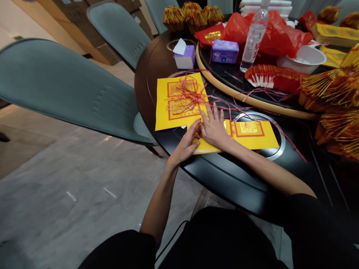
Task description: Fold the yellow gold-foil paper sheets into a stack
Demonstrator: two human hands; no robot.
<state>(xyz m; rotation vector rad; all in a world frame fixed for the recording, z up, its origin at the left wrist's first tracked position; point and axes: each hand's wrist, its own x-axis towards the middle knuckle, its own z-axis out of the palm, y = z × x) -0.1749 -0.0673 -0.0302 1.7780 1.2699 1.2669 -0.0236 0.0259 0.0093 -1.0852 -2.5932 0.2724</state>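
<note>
Yellow joss-paper stack (246,135), lying flat on black round table (232,179), at 12 o'clock from the torso. Right grip (214,127) released, fingers spread, palm pressing on the stack's left end to hold the sheets flat. Left grip (185,142) curled against the stack's near corner; clench or mere contact impossible to tell. Second yellow joss-paper sheet (165,95) at 11 o'clock, beneath tangled red string (186,95), strands trailing toward 2 o'clock across the table.
</note>
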